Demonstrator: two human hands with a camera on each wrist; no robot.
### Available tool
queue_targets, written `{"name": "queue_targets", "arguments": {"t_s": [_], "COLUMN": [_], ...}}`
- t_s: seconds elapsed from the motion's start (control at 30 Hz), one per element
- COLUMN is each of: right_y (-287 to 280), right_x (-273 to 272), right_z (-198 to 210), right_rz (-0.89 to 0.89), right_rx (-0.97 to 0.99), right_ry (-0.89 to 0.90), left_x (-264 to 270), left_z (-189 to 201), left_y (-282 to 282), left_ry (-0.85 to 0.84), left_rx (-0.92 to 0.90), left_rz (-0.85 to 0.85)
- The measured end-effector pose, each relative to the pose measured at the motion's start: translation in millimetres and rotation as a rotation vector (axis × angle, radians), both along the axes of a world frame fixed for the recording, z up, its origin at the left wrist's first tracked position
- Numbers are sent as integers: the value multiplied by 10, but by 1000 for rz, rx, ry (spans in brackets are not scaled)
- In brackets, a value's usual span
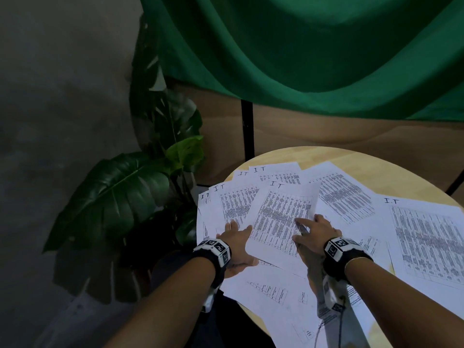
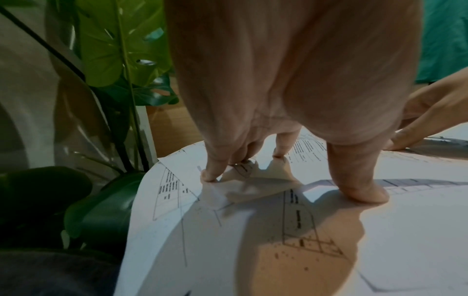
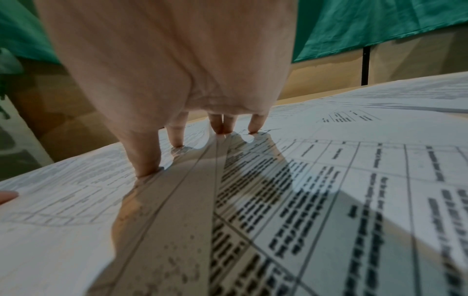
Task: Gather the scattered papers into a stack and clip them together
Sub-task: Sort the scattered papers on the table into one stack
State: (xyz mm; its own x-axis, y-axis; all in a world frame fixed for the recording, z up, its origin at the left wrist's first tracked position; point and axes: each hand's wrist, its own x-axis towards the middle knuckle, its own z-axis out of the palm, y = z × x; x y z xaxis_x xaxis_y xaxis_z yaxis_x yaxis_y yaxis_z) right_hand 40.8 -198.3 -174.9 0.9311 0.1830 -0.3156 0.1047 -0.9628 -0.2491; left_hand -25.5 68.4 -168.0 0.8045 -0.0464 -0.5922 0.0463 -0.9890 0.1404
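**Sweeping loose sheets toward the middle**

Printed papers [image 1: 334, 222] fanned and overlapping across most of the round table [image 1: 376, 167], from 9 o'clock round to 3 o'clock; nothing squared up yet, no clip in view. Left hand [image 1: 236, 244] flat at the 9 o'clock side, fingers [image 2: 210, 172] spread, tips pressing the sheets. Right hand [image 1: 313, 234] on the centre sheet [image 1: 281, 217], fingers [image 3: 148, 160] splayed, tips down. Best done with light downward pressure, drawing both hands together, outer sheets first. Likely risk: sheets overhanging at 9 o'clock, beside the monstera plant [image 1: 120, 197], slipping off.
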Motion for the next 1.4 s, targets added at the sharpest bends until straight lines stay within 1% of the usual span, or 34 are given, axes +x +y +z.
{"name": "queue_targets", "arguments": {"t_s": [0.3, 0.5, 0.67, 0.8, 0.9, 0.97, 1.0, 1.07, 1.13, 1.17, 1.23, 1.33, 1.4], "right_y": [-2, 0, -11, 13, -1, -4, -10, -15, -31, -32, -11, 27, 13], "right_x": [54, 82, 91, 42, 29, 44, 61, 70, 87, 97, 121, 144, 147], "right_z": [-55, -58, -78, -35, -35, -46, -50, -46, -54, -50, -53, -45, -52], "right_rz": [-9, -21, -56, -57, -47, -43, -48, -57, -47, -47, -46, -60, -45], "right_rx": [8, 14, 56, 50, 55, 59, 56, 34, 6, -2, -11, -36, -57], "right_ry": [28, 25, 48, 46, 41, 37, 31, 24, 16, 7, -32, -82, -88], "left_x": [-15, -3, -3, -29, -49, -14, 13, 41, 54, 61, 50, 40, 88], "left_z": [61, 35, 63, 108, 156, 232, 285, 378, 417, 376, 166, -420, -835], "left_y": [-15, 8, 29, 27, 61, 205, 333, 696, 1131, 1344, 1745, 2127, 2208], "left_ry": [0, -6, -12, -13, -22, -67, -118, -274, -388, -396, -296, -97, -57], "left_rx": [-21, -53, -89, -84, -100, -167, -228, -324, -299, -256, -168, -50, -56], "left_rz": [2, 16, 12, 11, -37, -75, -51, 40, 103, 132, 209, 250, 277]}}
